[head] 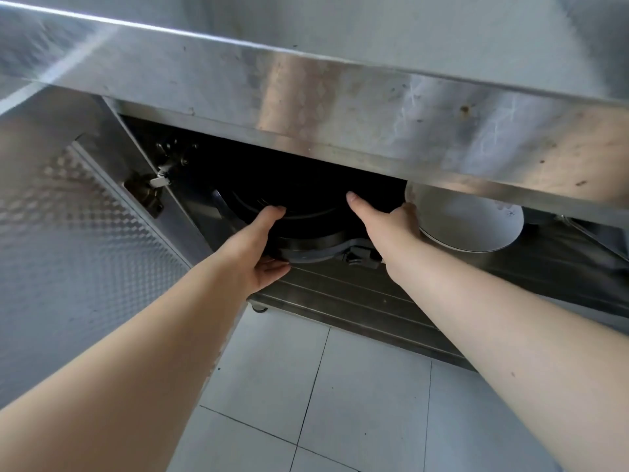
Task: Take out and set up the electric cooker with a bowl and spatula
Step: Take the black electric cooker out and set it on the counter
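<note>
A black electric cooker (306,229) with a grey base and a front control knob sits on the shelf inside the open steel cabinet. My left hand (262,247) grips its left rim, thumb over the top edge and fingers under the base. My right hand (388,226) holds its right rim, thumb laid along the top, fingers hidden behind the cooker's side. Just to the right, a white bowl (476,223) stands on the same shelf, touching my right hand's knuckles. No spatula is visible.
The steel countertop edge (340,107) overhangs the cabinet opening. The embossed cabinet door (68,250) stands swung open at the left, its hinge (153,192) near the cooker. Pale floor tiles (306,386) lie below. More metal items show dimly at the far right.
</note>
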